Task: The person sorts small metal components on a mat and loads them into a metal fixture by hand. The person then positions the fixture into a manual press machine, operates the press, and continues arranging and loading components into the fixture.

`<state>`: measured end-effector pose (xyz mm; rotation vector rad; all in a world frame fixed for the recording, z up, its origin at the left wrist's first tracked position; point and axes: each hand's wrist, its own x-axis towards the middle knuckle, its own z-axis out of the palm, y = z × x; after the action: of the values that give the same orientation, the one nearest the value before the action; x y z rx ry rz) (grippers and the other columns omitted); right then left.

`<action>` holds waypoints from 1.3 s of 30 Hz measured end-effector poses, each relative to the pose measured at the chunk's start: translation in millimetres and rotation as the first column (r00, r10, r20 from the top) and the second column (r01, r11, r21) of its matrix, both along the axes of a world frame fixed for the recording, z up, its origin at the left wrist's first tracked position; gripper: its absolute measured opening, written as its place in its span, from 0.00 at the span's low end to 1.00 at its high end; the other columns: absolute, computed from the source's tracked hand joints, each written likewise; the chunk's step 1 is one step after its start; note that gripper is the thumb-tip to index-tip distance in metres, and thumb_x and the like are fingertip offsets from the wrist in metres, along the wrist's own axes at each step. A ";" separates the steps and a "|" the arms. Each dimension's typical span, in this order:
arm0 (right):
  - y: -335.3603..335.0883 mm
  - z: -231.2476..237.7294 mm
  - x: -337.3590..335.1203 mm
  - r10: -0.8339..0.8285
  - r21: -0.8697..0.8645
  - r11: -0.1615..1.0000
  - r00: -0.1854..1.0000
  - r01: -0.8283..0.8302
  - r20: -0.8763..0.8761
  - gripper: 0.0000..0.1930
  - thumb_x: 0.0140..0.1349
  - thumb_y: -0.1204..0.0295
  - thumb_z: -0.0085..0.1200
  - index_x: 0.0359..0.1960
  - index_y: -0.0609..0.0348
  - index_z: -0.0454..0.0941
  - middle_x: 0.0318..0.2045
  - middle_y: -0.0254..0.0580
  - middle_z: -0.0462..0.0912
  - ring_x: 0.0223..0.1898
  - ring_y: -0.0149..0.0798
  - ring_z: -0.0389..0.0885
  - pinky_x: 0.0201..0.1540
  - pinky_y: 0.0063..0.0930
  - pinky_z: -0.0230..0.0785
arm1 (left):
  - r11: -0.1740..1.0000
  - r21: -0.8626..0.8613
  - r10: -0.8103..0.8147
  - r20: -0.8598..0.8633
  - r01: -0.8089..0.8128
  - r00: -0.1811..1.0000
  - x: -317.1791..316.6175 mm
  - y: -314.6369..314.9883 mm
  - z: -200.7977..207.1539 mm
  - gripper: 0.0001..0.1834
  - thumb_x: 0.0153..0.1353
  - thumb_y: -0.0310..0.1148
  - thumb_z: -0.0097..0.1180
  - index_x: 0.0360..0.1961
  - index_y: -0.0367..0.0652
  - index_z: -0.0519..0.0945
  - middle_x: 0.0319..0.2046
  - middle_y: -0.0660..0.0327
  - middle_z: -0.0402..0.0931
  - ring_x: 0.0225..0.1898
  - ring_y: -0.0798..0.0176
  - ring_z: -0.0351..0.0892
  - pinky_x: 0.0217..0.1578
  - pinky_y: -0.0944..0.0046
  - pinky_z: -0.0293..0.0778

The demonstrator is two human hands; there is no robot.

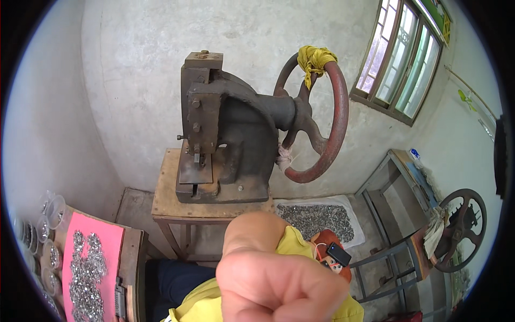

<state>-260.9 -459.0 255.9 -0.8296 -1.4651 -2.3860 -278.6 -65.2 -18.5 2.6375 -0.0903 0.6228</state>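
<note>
My right hand (pixel 273 284) is raised close in front of me at the lower middle, and its bent forearm comes out of a yellow sleeve (pixel 292 244). Its fingers are curled closed, and whatever is inside them, if anything, is hidden. Beyond it, apart from the hand, a dark iron hand press (pixel 241 145) stands on a wooden table (pixel 165 177). The press has a large reddish handwheel (pixel 339 112) with a yellow cloth (pixel 316 58) tied at its top. My left hand cannot be made out.
At left, small metal parts (pixel 86 284) lie on a pink sheet (pixel 110 236), beside round clear containers (pixel 55 212). More metal pieces (pixel 316 217) cover a white sheet (pixel 357 214) on the floor. A black phone-like device (pixel 338 254) rests near my right side. Another handwheel (pixel 477 209) stands at far right.
</note>
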 end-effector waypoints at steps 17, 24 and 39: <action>16.1 -38.6 -14.0 0.374 0.066 0.914 0.769 -0.399 -0.518 0.21 0.59 0.87 0.63 0.36 0.49 0.61 0.20 0.31 0.74 0.17 0.33 0.67 0.26 0.29 0.56 | 0.999 -0.033 0.031 0.041 -0.029 0.999 4.8 15.0 -21.9 0.19 0.68 0.48 0.67 0.49 0.46 0.91 0.43 0.36 0.84 0.41 0.32 0.82 0.48 0.43 0.80; 12.1 -50.4 8.1 0.323 -0.019 0.929 0.833 -0.370 -0.449 0.15 0.59 0.84 0.67 0.32 0.53 0.70 0.24 0.35 0.78 0.22 0.38 0.73 0.31 0.34 0.66 | 0.996 0.053 0.074 0.065 -0.077 0.995 0.1 18.0 -26.6 0.19 0.68 0.50 0.67 0.50 0.47 0.91 0.44 0.34 0.84 0.42 0.32 0.83 0.49 0.43 0.80; 44.2 -112.8 74.3 0.121 -0.029 0.976 0.647 -0.216 -0.753 0.21 0.58 0.84 0.64 0.19 0.56 0.61 0.19 0.35 0.60 0.19 0.42 0.61 0.32 0.44 0.59 | 1.000 0.016 -0.017 0.121 0.015 0.993 2.4 6.7 -17.5 0.16 0.67 0.41 0.69 0.44 0.39 0.91 0.37 0.37 0.85 0.35 0.36 0.83 0.42 0.46 0.80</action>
<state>-186.5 -414.8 143.1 -1.4113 -1.2343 -1.4942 -276.2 -58.5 -36.0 2.6089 -0.1523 0.7789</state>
